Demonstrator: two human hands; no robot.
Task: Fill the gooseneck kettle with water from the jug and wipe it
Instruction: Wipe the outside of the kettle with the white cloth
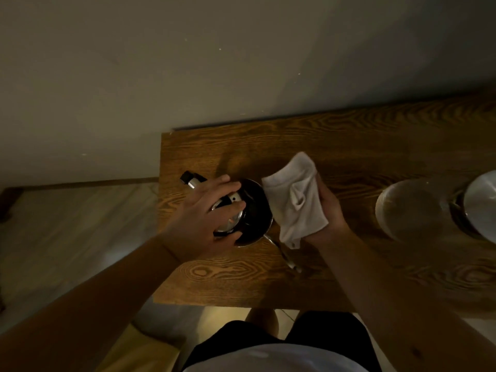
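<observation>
The steel gooseneck kettle (255,210) stands on the wooden table (349,146) near its left end, seen from above. Its thin spout (284,255) points toward me and its black-tipped handle (190,179) sticks out to the far left. My left hand (212,213) lies spread over the kettle's top, gripping it and hiding most of the lid. My right hand (330,208) holds a white cloth (295,202) pressed against the kettle's right side. A clear glass jug (410,210) stands further right on the table.
A round white-rimmed object (483,202) sits at the right edge of the view beside the jug. The wall runs behind the table. Pale floor lies to the left, past the table's left edge. My legs are close to the table's front edge.
</observation>
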